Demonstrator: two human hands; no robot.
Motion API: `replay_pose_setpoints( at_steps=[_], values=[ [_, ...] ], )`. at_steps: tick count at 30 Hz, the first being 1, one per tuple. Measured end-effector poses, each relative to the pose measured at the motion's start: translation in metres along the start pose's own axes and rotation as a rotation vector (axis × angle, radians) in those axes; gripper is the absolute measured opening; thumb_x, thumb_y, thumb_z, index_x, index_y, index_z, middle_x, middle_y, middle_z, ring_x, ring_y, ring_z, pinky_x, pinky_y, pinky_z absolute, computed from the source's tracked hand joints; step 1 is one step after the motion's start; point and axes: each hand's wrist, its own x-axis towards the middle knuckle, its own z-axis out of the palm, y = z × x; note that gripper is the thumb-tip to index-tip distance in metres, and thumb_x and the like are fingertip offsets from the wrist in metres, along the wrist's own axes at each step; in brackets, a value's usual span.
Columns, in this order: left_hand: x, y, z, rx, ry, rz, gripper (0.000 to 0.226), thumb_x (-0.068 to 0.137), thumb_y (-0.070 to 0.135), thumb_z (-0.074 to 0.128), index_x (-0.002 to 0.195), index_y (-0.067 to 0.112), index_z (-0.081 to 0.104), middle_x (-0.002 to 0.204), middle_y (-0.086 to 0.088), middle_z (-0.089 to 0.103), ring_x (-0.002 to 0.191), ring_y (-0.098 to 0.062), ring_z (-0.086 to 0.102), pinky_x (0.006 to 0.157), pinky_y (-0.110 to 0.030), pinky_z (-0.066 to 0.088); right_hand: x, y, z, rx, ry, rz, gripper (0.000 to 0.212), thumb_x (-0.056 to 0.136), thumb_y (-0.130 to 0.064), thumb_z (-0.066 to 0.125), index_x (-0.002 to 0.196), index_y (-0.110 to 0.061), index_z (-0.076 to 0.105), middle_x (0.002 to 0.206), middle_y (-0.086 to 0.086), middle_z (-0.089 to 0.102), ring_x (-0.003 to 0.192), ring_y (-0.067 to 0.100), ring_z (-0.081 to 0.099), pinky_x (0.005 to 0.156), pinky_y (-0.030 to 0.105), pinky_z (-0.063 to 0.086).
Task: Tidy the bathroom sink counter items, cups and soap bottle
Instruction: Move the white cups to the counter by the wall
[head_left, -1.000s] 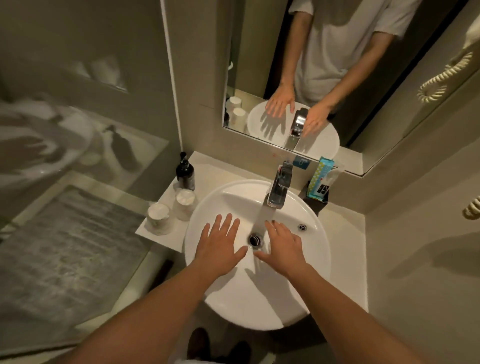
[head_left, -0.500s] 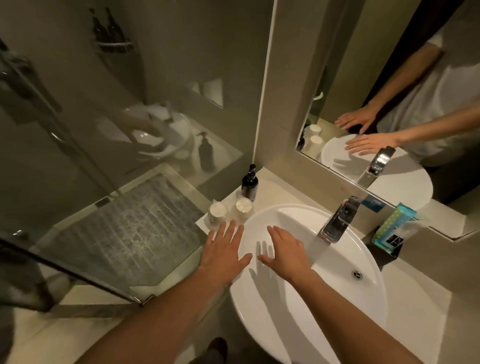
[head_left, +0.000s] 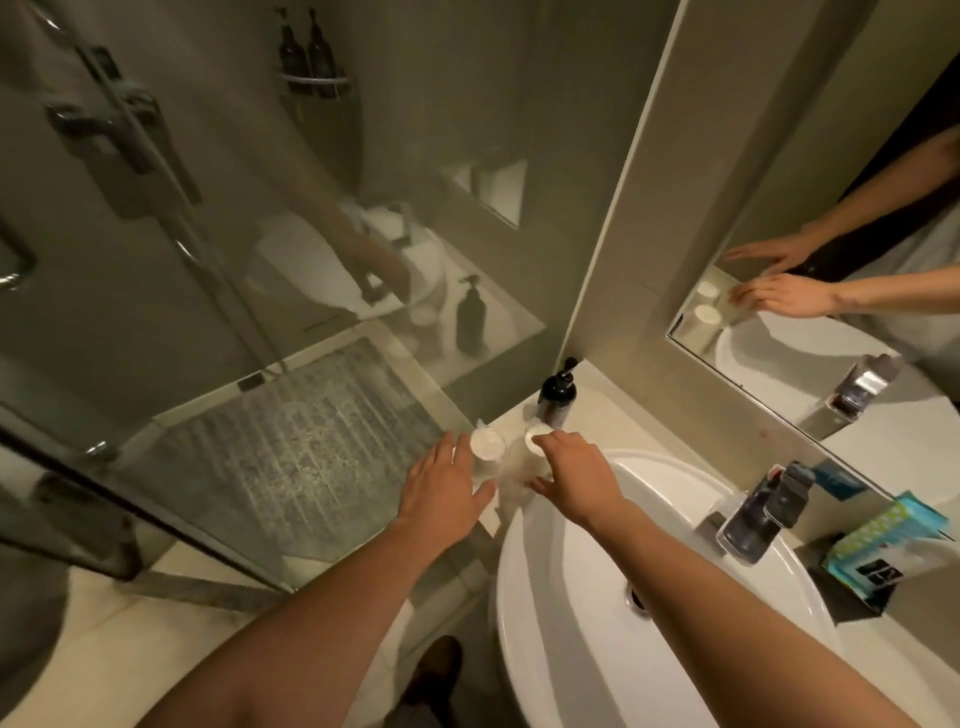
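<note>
Two white plastic-wrapped cups stand on the counter's left end, left of the white sink basin (head_left: 566, 613). My left hand (head_left: 447, 496) has its fingers spread beside the left cup (head_left: 488, 445), with the thumb near its base. My right hand (head_left: 579, 478) arches over the right cup (head_left: 535, 432), fingertips on its rim and thumb below; I cannot tell whether it grips. A black pump soap bottle (head_left: 557, 396) stands upright just behind the cups, in the corner by the wall.
A glass shower screen (head_left: 291, 405) borders the counter on the left. The chrome faucet (head_left: 761, 517) rises at the basin's right, with a blue tissue pack (head_left: 883, 545) on a dark tray beyond it. The mirror (head_left: 831, 291) hangs above.
The view has swung left. Both hands have left the basin and moved left and forward to the two cups, the right hand now over the right cup.
</note>
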Motion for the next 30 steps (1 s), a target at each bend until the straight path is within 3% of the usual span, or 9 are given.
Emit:
replay_pose_setpoints(
  at_steps=[5,14,19,25,30],
  values=[
    [0.034,-0.007,-0.003,-0.034,-0.026,0.02,0.07,0.095,0.058,0.049,0.147,0.012,0.039,0.144,-0.008,0.052,0.127,-0.026,0.052,0.104,-0.042,0.04,0.042,-0.005,-0.004,-0.051,-0.085,-0.089,0.059,0.084,-0.046,0.072,0.136,-0.024,0.056,0.128,0.003,0.063,0.116,0.027,0.056,0.092,0.038,0.045],
    [0.069,-0.018,0.007,-0.184,-0.16,0.017,0.063,0.089,0.053,0.066,0.141,0.02,0.048,0.132,-0.003,0.059,0.114,-0.026,0.061,0.088,-0.039,0.051,0.09,-0.011,0.001,-0.055,-0.236,-0.216,0.056,0.079,-0.044,0.075,0.128,-0.021,0.063,0.128,0.003,0.067,0.119,0.027,0.059,0.098,0.042,0.045],
    [0.079,-0.023,0.012,-0.223,-0.197,0.028,0.065,0.09,0.049,0.07,0.144,0.021,0.049,0.134,-0.004,0.06,0.118,-0.026,0.06,0.093,-0.041,0.051,0.098,-0.009,0.008,-0.037,-0.28,-0.219,0.058,0.08,-0.047,0.075,0.131,-0.022,0.063,0.128,0.004,0.067,0.12,0.026,0.059,0.098,0.04,0.044],
    [0.087,-0.028,0.013,-0.292,-0.219,0.052,0.063,0.082,0.056,0.074,0.133,0.023,0.058,0.121,-0.003,0.066,0.106,-0.024,0.064,0.082,-0.034,0.05,0.102,-0.006,0.012,-0.047,-0.304,-0.218,0.048,0.082,-0.048,0.071,0.123,-0.024,0.066,0.118,0.004,0.07,0.111,0.025,0.062,0.093,0.041,0.046],
    [0.091,-0.033,0.011,-0.33,-0.232,0.072,0.066,0.082,0.054,0.076,0.137,0.022,0.057,0.124,-0.003,0.066,0.108,-0.023,0.064,0.088,-0.037,0.052,0.105,-0.009,0.016,-0.032,-0.297,-0.207,0.049,0.081,-0.049,0.072,0.123,-0.025,0.067,0.116,0.003,0.071,0.111,0.026,0.061,0.093,0.04,0.045]
  ],
)
